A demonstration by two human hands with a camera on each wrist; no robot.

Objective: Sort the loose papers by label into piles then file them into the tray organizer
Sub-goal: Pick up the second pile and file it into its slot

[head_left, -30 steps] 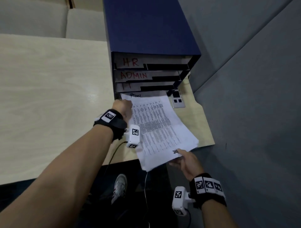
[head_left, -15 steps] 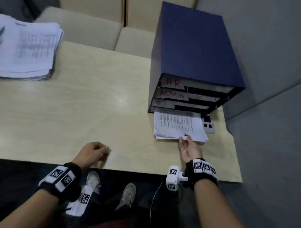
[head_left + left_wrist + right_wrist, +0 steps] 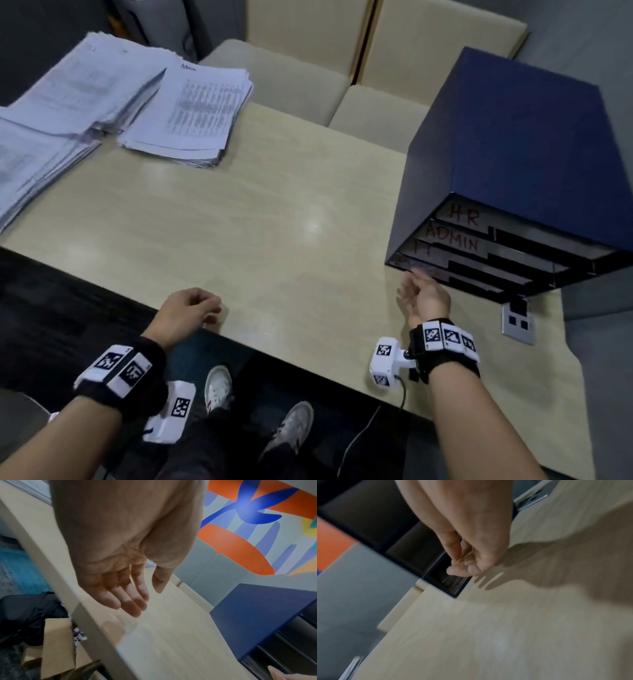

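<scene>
The dark blue tray organizer [image 3: 513, 144] stands at the table's right end, its tray fronts marked HR, ADMIN and IT. My right hand [image 3: 416, 287] reaches to the left front corner of the bottom tray [image 3: 445, 274], fingers loosely together and holding nothing. In the blurred right wrist view its fingertips [image 3: 453, 571] sit at the tray mouth, with filed sheets [image 3: 452, 580] lying inside. My left hand [image 3: 188, 308] rests loosely curled and empty at the table's near edge. Two paper piles lie far left: a big stack [image 3: 51, 120] and a smaller one headed Admin [image 3: 191, 113].
The pale wood table [image 3: 274, 222] stretches between piles and organizer. A metal socket plate [image 3: 519, 322] is set in the top, right of my right wrist. Beige chairs [image 3: 298, 78] stand behind the table. A cardboard box [image 3: 56, 642] sits below its edge.
The sheets that stuck out of the bottom tray have gone fully inside. My right hand let go of them and stays at the tray front. My left hand withdrew to the table edge.
</scene>
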